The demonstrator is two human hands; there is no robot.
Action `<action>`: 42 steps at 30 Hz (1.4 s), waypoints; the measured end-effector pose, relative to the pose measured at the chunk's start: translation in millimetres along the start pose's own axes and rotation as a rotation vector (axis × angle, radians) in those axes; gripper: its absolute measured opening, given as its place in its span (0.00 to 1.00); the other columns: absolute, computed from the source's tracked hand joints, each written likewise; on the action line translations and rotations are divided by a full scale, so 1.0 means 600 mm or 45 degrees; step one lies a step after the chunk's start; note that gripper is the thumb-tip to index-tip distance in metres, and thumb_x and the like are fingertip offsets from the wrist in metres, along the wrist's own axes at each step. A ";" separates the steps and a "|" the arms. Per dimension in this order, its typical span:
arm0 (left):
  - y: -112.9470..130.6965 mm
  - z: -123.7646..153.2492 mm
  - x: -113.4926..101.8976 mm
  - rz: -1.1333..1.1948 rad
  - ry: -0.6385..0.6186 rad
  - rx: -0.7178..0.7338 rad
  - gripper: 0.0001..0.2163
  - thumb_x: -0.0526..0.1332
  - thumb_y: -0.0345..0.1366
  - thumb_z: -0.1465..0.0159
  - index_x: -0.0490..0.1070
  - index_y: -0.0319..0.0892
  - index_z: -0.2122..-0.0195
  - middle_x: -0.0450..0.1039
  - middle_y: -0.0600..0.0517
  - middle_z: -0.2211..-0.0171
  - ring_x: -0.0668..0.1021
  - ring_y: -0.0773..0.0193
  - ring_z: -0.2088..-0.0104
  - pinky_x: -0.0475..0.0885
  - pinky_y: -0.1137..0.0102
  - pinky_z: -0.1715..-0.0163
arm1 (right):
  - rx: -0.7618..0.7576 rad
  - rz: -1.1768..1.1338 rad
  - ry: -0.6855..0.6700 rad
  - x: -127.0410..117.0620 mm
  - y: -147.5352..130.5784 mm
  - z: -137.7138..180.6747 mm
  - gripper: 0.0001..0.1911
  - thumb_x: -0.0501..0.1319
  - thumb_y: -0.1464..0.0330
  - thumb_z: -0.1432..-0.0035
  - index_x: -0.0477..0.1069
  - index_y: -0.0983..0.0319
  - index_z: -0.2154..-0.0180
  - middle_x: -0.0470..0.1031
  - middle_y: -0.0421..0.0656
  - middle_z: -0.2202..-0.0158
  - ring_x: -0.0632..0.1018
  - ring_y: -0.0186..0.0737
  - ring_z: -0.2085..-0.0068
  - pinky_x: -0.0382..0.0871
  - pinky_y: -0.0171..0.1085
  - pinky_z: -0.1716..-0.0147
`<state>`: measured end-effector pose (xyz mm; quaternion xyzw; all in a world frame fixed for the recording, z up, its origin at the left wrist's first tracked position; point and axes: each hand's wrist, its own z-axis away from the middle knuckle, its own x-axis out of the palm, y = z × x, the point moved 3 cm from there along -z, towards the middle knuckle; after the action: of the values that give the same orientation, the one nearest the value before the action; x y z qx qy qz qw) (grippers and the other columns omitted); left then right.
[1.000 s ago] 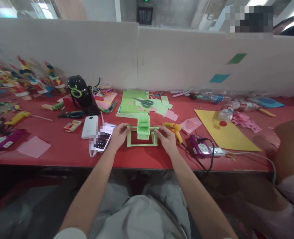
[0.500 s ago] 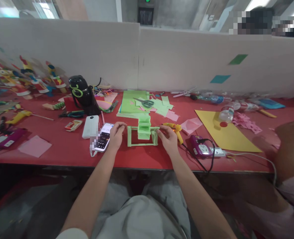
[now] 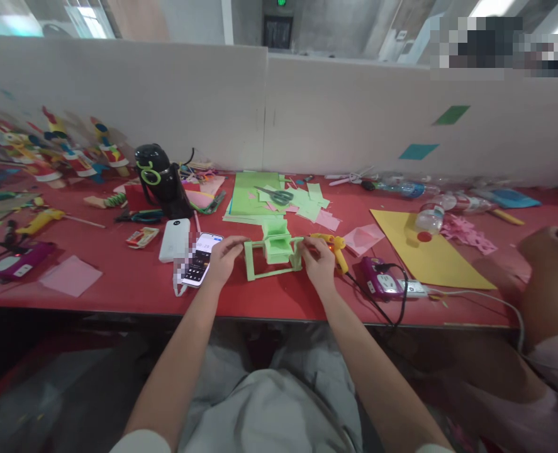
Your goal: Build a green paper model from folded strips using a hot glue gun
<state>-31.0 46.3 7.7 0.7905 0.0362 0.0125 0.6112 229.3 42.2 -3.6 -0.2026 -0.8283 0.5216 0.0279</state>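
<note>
A light green paper wheel model [image 3: 277, 242] stands on the table in front of me. Its bladed wheel sits on a rod between two side posts joined by a low crossbar. My left hand [image 3: 226, 258] pinches at the top of the left post, where the rod ends. At the right post, my right hand [image 3: 318, 259] has thumb and fingers closed on the rod's other end. Just behind my right hand lies a yellow hot glue gun [image 3: 338, 249]. A phone [image 3: 202, 259] with a lit screen rests beside my left hand.
Scissors [image 3: 279, 195] lie on green paper sheets [image 3: 250, 192] behind the model. A black bottle [image 3: 163, 185] and white power bank [image 3: 173, 240] stand left. On the right are a purple power strip [image 3: 377, 279], yellow sheet [image 3: 424, 261] and plastic bottle [image 3: 430, 217]. Another person's arm [image 3: 550, 283] reaches in.
The wheel model has turned slightly, its left side coming nearer me, and its blades sit at a different angle. Both hands stay at its sides. The view has shifted a little.
</note>
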 end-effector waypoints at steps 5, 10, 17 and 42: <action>-0.001 0.038 -0.018 -0.162 -0.095 0.084 0.13 0.64 0.39 0.39 0.77 0.42 0.55 0.79 0.47 0.60 0.81 0.57 0.60 0.77 0.62 0.57 | 0.029 0.008 -0.094 0.001 -0.010 0.004 0.23 0.60 0.60 0.39 0.72 0.63 0.45 0.81 0.49 0.56 0.80 0.46 0.54 0.75 0.48 0.50; 0.029 0.056 -0.026 -0.503 -0.142 0.380 0.09 0.64 0.38 0.36 0.75 0.44 0.56 0.76 0.46 0.53 0.77 0.55 0.50 0.71 0.57 0.45 | -0.012 0.143 -0.192 -0.050 -0.040 0.047 0.16 0.58 0.62 0.36 0.74 0.61 0.50 0.79 0.50 0.50 0.80 0.46 0.50 0.74 0.46 0.49; 0.041 0.062 -0.006 -0.483 -0.353 0.137 0.14 0.66 0.43 0.38 0.70 0.45 0.54 0.75 0.47 0.53 0.77 0.55 0.49 0.71 0.58 0.45 | 0.004 0.505 0.203 -0.156 -0.025 0.080 0.15 0.61 0.60 0.42 0.72 0.62 0.56 0.76 0.50 0.58 0.78 0.47 0.59 0.75 0.47 0.57; 0.021 0.071 0.094 -0.356 -0.314 0.147 0.11 0.66 0.38 0.39 0.73 0.44 0.56 0.78 0.49 0.57 0.79 0.58 0.55 0.74 0.63 0.51 | 0.323 0.293 -0.090 -0.147 -0.041 0.097 0.21 0.65 0.48 0.48 0.74 0.61 0.69 0.76 0.45 0.74 0.77 0.44 0.73 0.74 0.42 0.70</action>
<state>28.5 6.1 8.1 0.8071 0.0712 -0.1714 0.5605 287.8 -48.8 6.3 -0.2725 -0.7276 0.6286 -0.0358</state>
